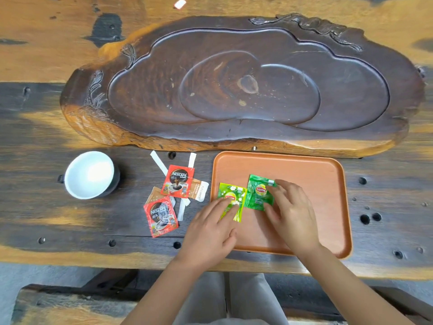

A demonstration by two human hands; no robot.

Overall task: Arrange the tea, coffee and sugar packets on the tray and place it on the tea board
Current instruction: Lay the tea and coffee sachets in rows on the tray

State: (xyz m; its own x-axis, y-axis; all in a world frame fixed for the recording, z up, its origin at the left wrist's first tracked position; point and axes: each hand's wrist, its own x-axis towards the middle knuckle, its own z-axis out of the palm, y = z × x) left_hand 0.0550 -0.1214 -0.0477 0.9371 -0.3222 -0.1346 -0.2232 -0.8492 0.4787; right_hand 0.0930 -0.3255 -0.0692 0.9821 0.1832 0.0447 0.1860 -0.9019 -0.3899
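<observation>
Bench: dark, weathered wooden bench [46, 207] with orange patches and round holes.
Tea board: large carved dark-wood tea board [234, 90], far side of bench, nothing on it.
Tray: flat rectangular orange-brown tray [316, 184] with rounded corners, on bench just in front of tea board.
Tea packets: light green Lipton packet [230, 198] and dark green Lipton packet [257, 193], side by side on left part of tray.
Left hand: left hand [210, 228] flat, fingers extended, fingertips pressing on light green packet; not gripping.
Right hand: right hand [290, 212] spread over dark green packet, fingertips on its right edge; pinched or only pressed, cannot tell.
Coffee packets: two red Nescafé packets [178, 181], on bench left of tray.
Sugar packets: white and brown stick packets [199, 190] beneath and around coffee packets.
Bowl: white round bowl [90, 174], left of packets.
</observation>
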